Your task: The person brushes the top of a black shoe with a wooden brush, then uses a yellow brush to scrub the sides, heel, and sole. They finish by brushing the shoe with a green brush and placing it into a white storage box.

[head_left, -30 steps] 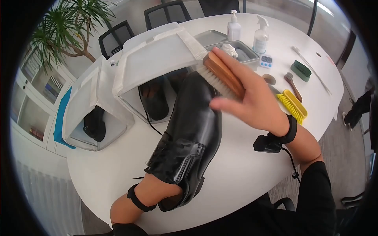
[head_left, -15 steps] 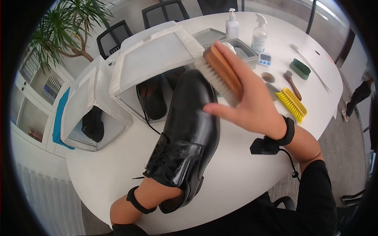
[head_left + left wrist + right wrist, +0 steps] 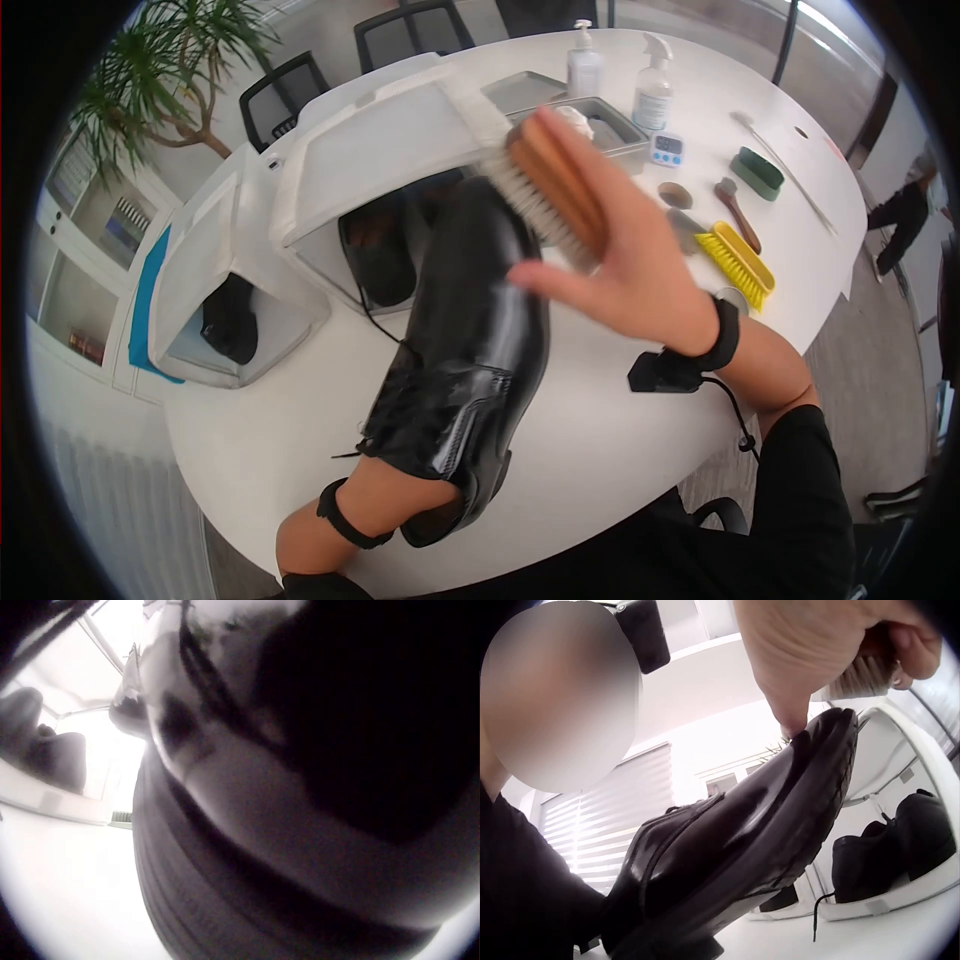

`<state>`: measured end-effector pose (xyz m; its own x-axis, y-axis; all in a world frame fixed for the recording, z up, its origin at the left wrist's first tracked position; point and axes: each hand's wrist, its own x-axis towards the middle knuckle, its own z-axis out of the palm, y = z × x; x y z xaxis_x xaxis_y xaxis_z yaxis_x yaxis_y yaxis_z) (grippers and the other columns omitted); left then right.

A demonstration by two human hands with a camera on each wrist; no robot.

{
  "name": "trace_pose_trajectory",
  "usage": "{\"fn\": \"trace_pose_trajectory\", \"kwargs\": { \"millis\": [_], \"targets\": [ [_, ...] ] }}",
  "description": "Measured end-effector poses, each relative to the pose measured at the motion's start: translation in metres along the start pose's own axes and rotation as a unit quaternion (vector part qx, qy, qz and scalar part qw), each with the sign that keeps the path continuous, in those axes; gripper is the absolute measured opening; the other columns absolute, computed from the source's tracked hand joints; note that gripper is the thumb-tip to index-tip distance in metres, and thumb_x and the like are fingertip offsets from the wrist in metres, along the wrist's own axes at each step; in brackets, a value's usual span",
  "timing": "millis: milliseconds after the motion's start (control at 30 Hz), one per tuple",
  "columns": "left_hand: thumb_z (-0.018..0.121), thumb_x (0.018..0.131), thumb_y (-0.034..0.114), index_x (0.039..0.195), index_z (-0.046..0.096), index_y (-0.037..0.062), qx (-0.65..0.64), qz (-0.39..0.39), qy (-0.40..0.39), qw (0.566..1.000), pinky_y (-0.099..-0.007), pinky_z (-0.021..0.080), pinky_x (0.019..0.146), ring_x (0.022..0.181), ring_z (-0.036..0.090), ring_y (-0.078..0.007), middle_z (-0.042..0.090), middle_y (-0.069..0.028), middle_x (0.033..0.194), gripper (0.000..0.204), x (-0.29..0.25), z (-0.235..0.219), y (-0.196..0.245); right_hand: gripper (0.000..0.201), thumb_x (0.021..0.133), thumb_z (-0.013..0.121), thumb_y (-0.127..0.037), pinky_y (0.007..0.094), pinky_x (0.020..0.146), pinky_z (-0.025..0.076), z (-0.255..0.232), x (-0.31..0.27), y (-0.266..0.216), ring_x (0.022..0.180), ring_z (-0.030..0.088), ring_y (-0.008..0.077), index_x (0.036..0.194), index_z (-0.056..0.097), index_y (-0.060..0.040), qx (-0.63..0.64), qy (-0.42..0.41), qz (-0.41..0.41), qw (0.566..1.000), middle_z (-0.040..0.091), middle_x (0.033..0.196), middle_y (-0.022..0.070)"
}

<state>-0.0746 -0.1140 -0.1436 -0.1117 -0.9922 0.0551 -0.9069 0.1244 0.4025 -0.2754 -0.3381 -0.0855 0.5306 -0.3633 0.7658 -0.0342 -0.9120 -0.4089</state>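
Observation:
A glossy black lace-up shoe (image 3: pixel 470 290) is held up over the white table, toe pointing away. The left hand is inside the shoe, hidden past the wrist, so its fingers do not show. The right hand (image 3: pixel 640 260) grips a wooden brush (image 3: pixel 556 180) with pale bristles at the toe's right side; its thumb touches the shoe's upper. In the right wrist view the thumb of the right hand (image 3: pixel 810 660) rests on the shoe (image 3: pixel 735 832) near the toe, and the pale bristles (image 3: pixel 861 678) are beside it.
Two white boxes (image 3: pixel 385 150) with dark shoes inside stand at the left. Behind are a grey tray (image 3: pixel 625 148), a pump bottle (image 3: pixel 584 72), a spray bottle (image 3: pixel 653 95) and a timer (image 3: pixel 666 149). A yellow brush (image 3: pixel 738 262), a green brush (image 3: pixel 757 174) and a small brush (image 3: pixel 738 212) lie right.
The brush and right hand have shifted slightly along the toe, and the thumb has come farther onto the shoe. The whole head view has drifted a little left.

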Motion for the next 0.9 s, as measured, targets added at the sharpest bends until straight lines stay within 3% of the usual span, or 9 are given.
{"fn": "trace_pose_trajectory", "kwargs": {
  "millis": [100, 333, 500, 600, 700, 733, 800, 900],
  "targets": [
    [0.078, 0.064, 0.017, 0.149, 0.049, 0.0117, 0.003, 0.004, 0.017, 1.000, -0.0481, 0.029, 0.120, 0.138, 0.042, -0.0443, 0.050, -0.0204, 0.148, 0.090, 0.009, -0.005, 0.004, 0.110, 0.075, 0.088, -0.044, 0.0444, 0.079, 0.053, 0.001, -0.010, -0.013, 0.086, 0.062, 0.0401, 0.162, 0.027, -0.0143, -0.012, -0.044, 0.013, 0.999, 0.056, 0.103, 0.0205],
    [0.078, 0.064, 0.018, 0.149, 0.049, 0.0112, 0.025, 0.012, 0.016, 0.999, -0.0479, 0.028, 0.120, 0.139, 0.042, -0.0438, 0.050, -0.0203, 0.148, 0.090, 0.022, -0.012, 0.012, 0.108, 0.079, 0.084, -0.049, 0.0435, 0.074, 0.054, -0.003, -0.004, -0.006, 0.081, 0.062, 0.0388, 0.163, 0.023, -0.0173, -0.028, -0.050, 0.063, 0.996, 0.052, 0.102, 0.0188],
    [0.078, 0.065, 0.018, 0.149, 0.049, 0.0109, 0.044, 0.021, 0.020, 0.999, -0.0477, 0.028, 0.121, 0.139, 0.042, -0.0435, 0.050, -0.0203, 0.148, 0.090, 0.035, -0.013, 0.018, 0.093, 0.088, 0.075, -0.045, 0.0458, 0.072, 0.054, -0.005, -0.001, -0.007, 0.083, 0.062, 0.0408, 0.162, 0.025, -0.0196, -0.033, -0.054, 0.087, 0.994, 0.052, 0.103, 0.0198],
    [0.078, 0.065, 0.018, 0.150, 0.049, 0.0107, 0.057, 0.024, 0.019, 0.998, -0.0476, 0.028, 0.121, 0.139, 0.042, -0.0433, 0.050, -0.0203, 0.148, 0.090, 0.046, -0.011, 0.025, 0.089, 0.089, 0.075, -0.039, 0.0425, 0.072, 0.052, -0.005, -0.002, -0.005, 0.081, 0.059, 0.0373, 0.162, 0.029, -0.0179, -0.053, -0.031, 0.052, 0.997, 0.052, 0.098, 0.0156],
    [0.078, 0.066, 0.018, 0.150, 0.049, 0.0105, 0.070, 0.018, 0.016, 0.997, -0.0475, 0.027, 0.121, 0.140, 0.042, -0.0432, 0.050, -0.0203, 0.149, 0.089, 0.046, -0.010, 0.027, 0.082, 0.091, 0.072, -0.038, 0.0397, 0.068, 0.052, -0.004, -0.013, -0.017, 0.083, 0.061, 0.0336, 0.160, 0.033, -0.0188, -0.030, -0.084, -0.003, 0.996, 0.052, 0.097, 0.0141],
    [0.078, 0.066, 0.018, 0.150, 0.049, 0.0104, 0.073, 0.019, 0.015, 0.997, -0.0475, 0.027, 0.121, 0.140, 0.042, -0.0431, 0.050, -0.0202, 0.149, 0.089, 0.047, -0.010, 0.028, 0.076, 0.090, 0.072, -0.037, 0.0448, 0.068, 0.053, -0.001, -0.018, -0.022, 0.083, 0.063, 0.0368, 0.156, 0.038, -0.0186, -0.013, -0.117, -0.016, 0.993, 0.055, 0.100, 0.0166],
    [0.078, 0.066, 0.018, 0.150, 0.049, 0.0103, 0.075, 0.017, 0.013, 0.997, -0.0474, 0.027, 0.121, 0.140, 0.042, -0.0430, 0.050, -0.0202, 0.149, 0.089, 0.047, -0.011, 0.029, 0.074, 0.093, 0.070, -0.036, 0.0404, 0.066, 0.051, 0.001, -0.025, -0.028, 0.080, 0.060, 0.0326, 0.158, 0.037, -0.0201, 0.035, -0.167, -0.062, 0.983, 0.052, 0.096, 0.0136],
    [0.079, 0.066, 0.018, 0.150, 0.049, 0.0101, 0.078, 0.015, 0.011, 0.997, -0.0473, 0.027, 0.121, 0.140, 0.041, -0.0428, 0.050, -0.0202, 0.149, 0.089, 0.045, -0.012, 0.030, 0.073, 0.093, 0.069, -0.035, 0.0405, 0.064, 0.051, 0.002, -0.025, -0.029, 0.079, 0.060, 0.0325, 0.157, 0.039, -0.0218, 0.029, -0.155, -0.073, 0.985, 0.052, 0.096, 0.0132]
  ]
}}
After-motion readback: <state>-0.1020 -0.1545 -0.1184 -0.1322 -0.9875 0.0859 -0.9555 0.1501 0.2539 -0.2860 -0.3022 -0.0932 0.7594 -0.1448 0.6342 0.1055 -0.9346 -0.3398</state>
